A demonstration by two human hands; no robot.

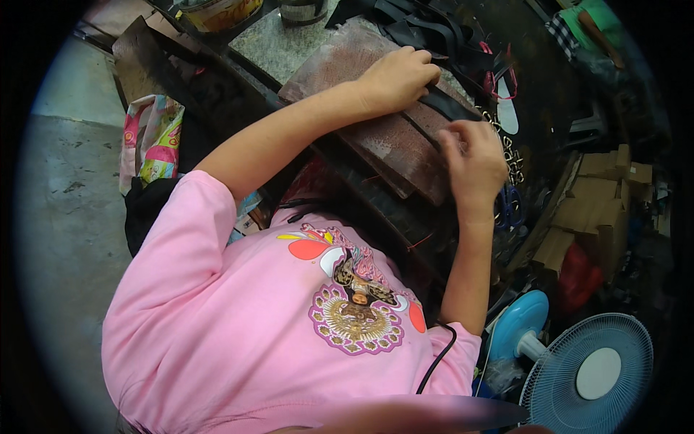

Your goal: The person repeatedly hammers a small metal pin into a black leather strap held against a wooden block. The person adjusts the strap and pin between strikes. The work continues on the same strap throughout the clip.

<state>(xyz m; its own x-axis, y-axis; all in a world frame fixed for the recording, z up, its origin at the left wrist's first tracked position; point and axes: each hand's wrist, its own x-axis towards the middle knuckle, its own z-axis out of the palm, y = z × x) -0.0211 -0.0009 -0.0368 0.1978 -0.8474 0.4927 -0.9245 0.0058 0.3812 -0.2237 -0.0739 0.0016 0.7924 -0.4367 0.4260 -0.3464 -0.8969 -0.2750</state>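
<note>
A worn reddish-brown board (332, 61) lies on the workbench in front of me. Across it runs a flat black strip (450, 105), looking like leather or rubber. My left hand (401, 78) is closed over the strip's left end, knuckles up, hiding that end. At the board's right edge, my right hand (476, 163) has its fingers curled in toward the thumb, just below the strip. Whatever those fingers pinch, if anything, is hidden.
Black straps (426, 32) are heaped behind the board. A white-bladed tool (507, 108), a chain (512, 155) and blue-handled scissors (512, 206) lie to the right. Cardboard boxes (578, 210) and a fan (589, 372) stand farther right. Another person (596, 29) is at the far right.
</note>
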